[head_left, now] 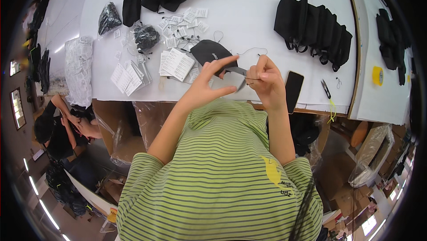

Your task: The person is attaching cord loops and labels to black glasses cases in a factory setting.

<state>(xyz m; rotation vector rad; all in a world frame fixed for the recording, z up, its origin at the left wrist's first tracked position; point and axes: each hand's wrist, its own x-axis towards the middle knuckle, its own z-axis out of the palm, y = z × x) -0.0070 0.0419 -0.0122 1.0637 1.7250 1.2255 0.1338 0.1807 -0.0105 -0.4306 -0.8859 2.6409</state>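
A black pouch (209, 50) with small pale lettering lies in front of me, and a dark grey strap (236, 70) loops out from its right side. My left hand (205, 85) is beside the loop, thumb and index finger spread wide; its other fingers are partly hidden near the pouch's lower corner. With fingers curled together, my right hand (268, 82) pinches the strap at its right end. A thin dark cord seems to run by those fingertips. Just beyond, a looped string (252, 49) lies on the table.
White tags (178, 64) lie stacked and scattered left of the pouch, near bagged black cords (146, 37). Black pouches (313, 30) stand in a row at right. A phone (294, 90), thread snips (326, 90) and yellow tape (377, 76) lie rightward. Another person (66, 127) sits at left.
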